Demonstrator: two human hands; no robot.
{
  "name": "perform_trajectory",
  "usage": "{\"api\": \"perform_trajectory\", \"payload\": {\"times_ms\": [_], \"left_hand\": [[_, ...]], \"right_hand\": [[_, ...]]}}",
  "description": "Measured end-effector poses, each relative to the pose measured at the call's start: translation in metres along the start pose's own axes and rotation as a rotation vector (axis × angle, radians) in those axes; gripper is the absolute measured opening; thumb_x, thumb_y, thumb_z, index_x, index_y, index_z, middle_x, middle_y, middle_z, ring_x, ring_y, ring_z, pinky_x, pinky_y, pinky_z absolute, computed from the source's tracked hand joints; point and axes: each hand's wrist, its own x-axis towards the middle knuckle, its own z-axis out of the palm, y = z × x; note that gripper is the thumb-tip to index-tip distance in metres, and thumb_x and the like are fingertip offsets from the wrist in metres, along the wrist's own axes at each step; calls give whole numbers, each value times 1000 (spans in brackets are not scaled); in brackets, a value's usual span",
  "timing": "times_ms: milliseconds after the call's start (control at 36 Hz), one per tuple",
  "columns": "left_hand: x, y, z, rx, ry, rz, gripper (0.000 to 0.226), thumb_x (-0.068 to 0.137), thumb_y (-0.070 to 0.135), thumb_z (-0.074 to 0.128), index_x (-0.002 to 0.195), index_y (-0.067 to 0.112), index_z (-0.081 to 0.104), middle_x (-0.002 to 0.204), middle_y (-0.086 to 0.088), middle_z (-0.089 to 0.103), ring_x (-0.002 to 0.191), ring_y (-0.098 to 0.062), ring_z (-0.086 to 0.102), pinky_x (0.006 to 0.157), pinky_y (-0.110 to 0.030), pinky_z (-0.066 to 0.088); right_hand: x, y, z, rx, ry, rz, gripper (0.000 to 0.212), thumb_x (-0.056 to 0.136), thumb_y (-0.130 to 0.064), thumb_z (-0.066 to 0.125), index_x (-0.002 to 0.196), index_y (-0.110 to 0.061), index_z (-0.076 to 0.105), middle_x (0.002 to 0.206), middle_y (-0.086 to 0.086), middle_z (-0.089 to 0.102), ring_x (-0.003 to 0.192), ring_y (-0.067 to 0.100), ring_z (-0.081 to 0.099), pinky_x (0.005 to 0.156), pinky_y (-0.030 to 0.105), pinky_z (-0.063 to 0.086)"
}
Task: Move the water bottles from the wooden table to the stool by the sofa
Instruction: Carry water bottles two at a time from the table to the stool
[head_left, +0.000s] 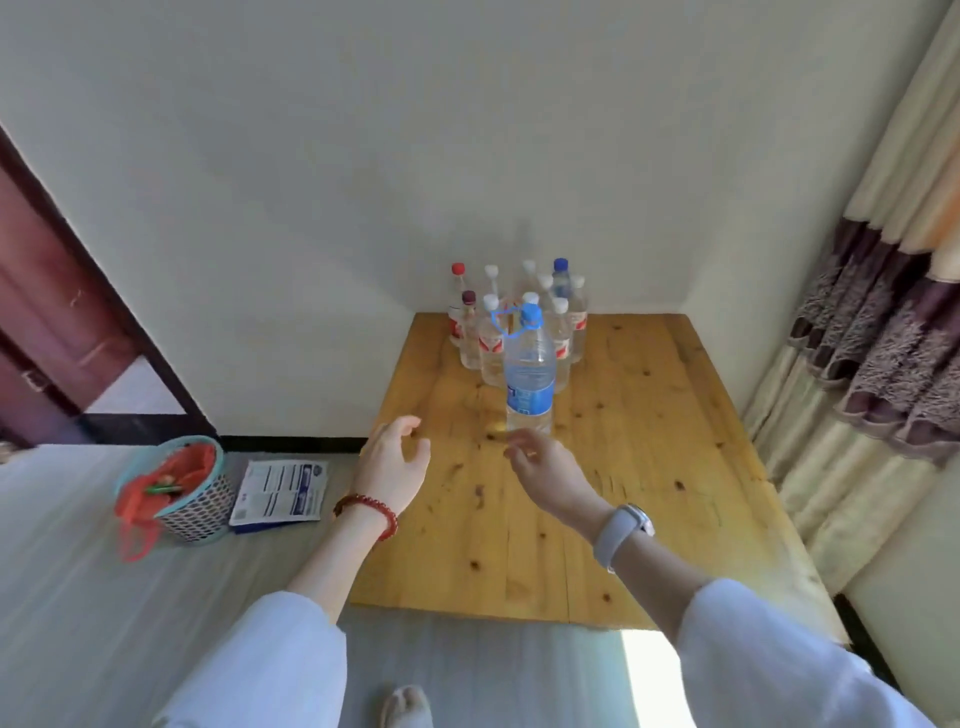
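Several clear water bottles (519, 322) stand grouped at the far end of the wooden table (649, 441). In front of them stands a large bottle (529, 374) with a blue cap, blue label and blue carry loop. My left hand (395, 462), with a red bead bracelet on the wrist, hovers open over the table's left edge. My right hand (550, 467), a watch on its wrist, reaches out just below the large bottle's base, fingers apart and holding nothing. Neither the stool nor the sofa is in view.
A woven basket (192, 499) with red netting sits on the floor left of the table, beside a printed packet (283, 491). A doorway (67, 338) opens at the left. Curtains (872, 364) hang along the right. The wall stands right behind the bottles.
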Motion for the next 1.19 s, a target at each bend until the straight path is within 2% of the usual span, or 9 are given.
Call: {"api": "perform_trajectory", "payload": {"times_ms": [250, 417, 639, 778, 861, 972, 1056, 1139, 1194], "left_hand": [[189, -92, 32, -98, -111, -19, 32, 91, 24, 48, 122, 13, 50, 125, -5, 55, 113, -18, 52, 90, -23, 37], [303, -141, 51, -142, -209, -33, 35, 90, 25, 50, 124, 13, 47, 127, -7, 52, 114, -19, 51, 88, -23, 37], [420, -147, 119, -167, -404, 47, 55, 87, 30, 55, 136, 22, 31, 143, -5, 37, 126, -22, 42, 100, -39, 42], [467, -134, 163, -222, -485, 217, 73, 82, 21, 64, 141, 23, 21, 149, -3, 25, 135, -20, 28, 104, -31, 27], [490, -130, 183, -214, -557, 293, 79, 78, 22, 69, 140, 26, 21, 150, 0, 25, 136, -19, 28, 109, -39, 30], [502, -131, 203, -301, -627, 295, 76, 75, 19, 70, 136, 26, 26, 143, 1, 36, 132, -19, 33, 108, -41, 32], [504, -137, 210, -354, -615, 281, 69, 71, 21, 74, 123, 34, 30, 125, 3, 48, 114, -21, 48, 92, -37, 44], [497, -145, 209, -355, -567, 256, 63, 67, 30, 76, 112, 36, 31, 109, 8, 50, 94, -18, 53, 73, -32, 45], [485, -151, 204, -374, -525, 236, 63, 65, 33, 77, 111, 36, 34, 109, 11, 49, 91, -16, 52, 71, -30, 44]], "right_hand": [[192, -8, 96, 78, 143, 120, 45, 90, -13, 44, 135, -11, 36, 132, 10, 48, 116, 24, 50, 92, 34, 45], [319, -11, 125, 149, 382, 322, 67, 86, -8, 50, 143, -7, 15, 145, 17, 27, 133, 32, 29, 107, 38, 30], [413, 36, 126, 74, 620, 437, 84, 84, -31, 61, 145, -18, 6, 152, 12, 15, 139, 33, 17, 111, 45, 20], [429, 56, 135, 46, 707, 413, 80, 76, -29, 69, 141, -25, 21, 135, 11, 28, 126, 27, 27, 99, 30, 27], [432, 64, 140, 23, 750, 360, 80, 74, -29, 72, 138, -21, 25, 132, 8, 30, 124, 18, 27, 100, 26, 25], [430, 70, 141, 53, 776, 310, 80, 76, -30, 71, 138, -19, 23, 128, -21, 27, 123, -3, 25, 104, 19, 22], [428, 72, 142, 97, 725, 280, 74, 76, -27, 71, 133, -21, 25, 120, -31, 26, 116, -12, 26, 101, 12, 24], [421, 70, 144, 120, 703, 287, 73, 73, -25, 73, 131, -23, 28, 119, -26, 33, 113, -10, 29, 94, -3, 21], [413, 65, 146, 145, 692, 297, 71, 72, -26, 74, 128, -29, 31, 122, -17, 39, 114, -5, 34, 93, 1, 24]]}}
